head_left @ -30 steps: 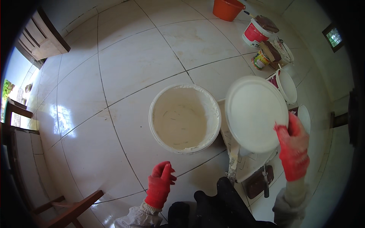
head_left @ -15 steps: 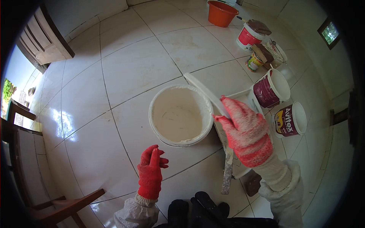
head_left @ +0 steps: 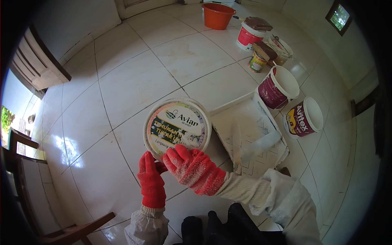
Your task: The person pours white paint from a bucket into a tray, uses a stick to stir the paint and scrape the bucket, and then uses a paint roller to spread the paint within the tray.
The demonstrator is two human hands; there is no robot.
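Observation:
A round white plastic lid point(head_left: 173, 116) with a printed label covers the bucket on the tiled floor in front of me; the bucket's inside is hidden. My right hand point(head_left: 196, 169), in a red glove dusted with white, is closed over the lid's near edge, fingers on top of it. Just left of it, my left hand point(head_left: 153, 179), in a red glove, has two fingers stretched up against the rim. Its thumb points toward the right hand and is partly hidden. To the right of the bucket lies a white paint tray point(head_left: 222, 116), with a long paint-smeared tool point(head_left: 237, 149) in it.
Two maroon-and-white pails point(head_left: 273, 92) point(head_left: 300, 122) stand beyond the tray. Farther back are a red-and-white bucket point(head_left: 248, 38), a small yellow can point(head_left: 257, 63) and an orange basin point(head_left: 216, 17). A wooden chair part point(head_left: 87, 224) is at lower left, an open door point(head_left: 36, 65) at upper left.
My right hand has swung the lid from beside the bucket onto its top, moving left. My left hand has come up slightly to the rim. The tray now shows more fully.

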